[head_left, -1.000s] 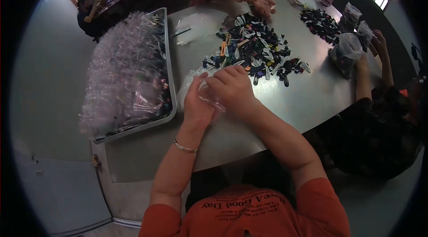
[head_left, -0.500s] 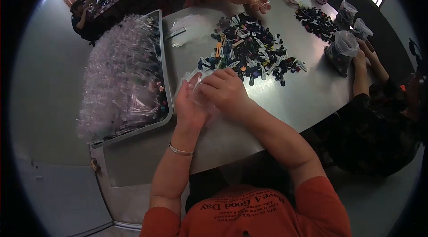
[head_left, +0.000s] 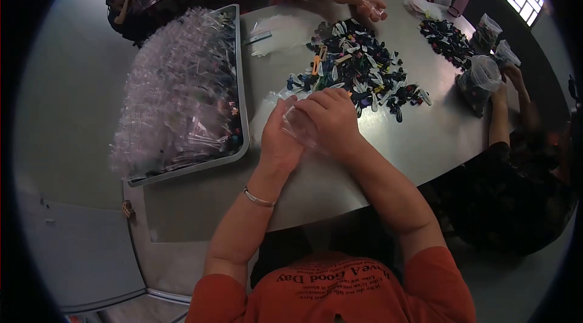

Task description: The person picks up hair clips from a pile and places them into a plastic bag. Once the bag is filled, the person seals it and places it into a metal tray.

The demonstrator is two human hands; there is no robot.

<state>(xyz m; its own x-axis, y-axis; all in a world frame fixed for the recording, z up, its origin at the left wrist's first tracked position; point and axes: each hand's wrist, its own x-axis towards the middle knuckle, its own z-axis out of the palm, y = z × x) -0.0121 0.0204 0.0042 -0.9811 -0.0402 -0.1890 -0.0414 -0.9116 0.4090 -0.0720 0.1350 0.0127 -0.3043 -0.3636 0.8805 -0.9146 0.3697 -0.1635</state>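
Both hands meet over the steel table (head_left: 425, 141): my left hand (head_left: 280, 141) and right hand (head_left: 331, 119) pinch a small clear bag (head_left: 299, 127) between them, fingers curled closed on its film. Largest nearby, the tray (head_left: 242, 89) of filled bags lies just to my left. Next, the heap of hair clips (head_left: 355, 71) lies directly ahead, beyond my knuckles, the right hand nearer it. I judge the bag's long axis runs hand to hand, though its transparent edges are hard to trace. My palms hide whatever it holds. Co-workers' hands (head_left: 364, 2) work at the far edge.
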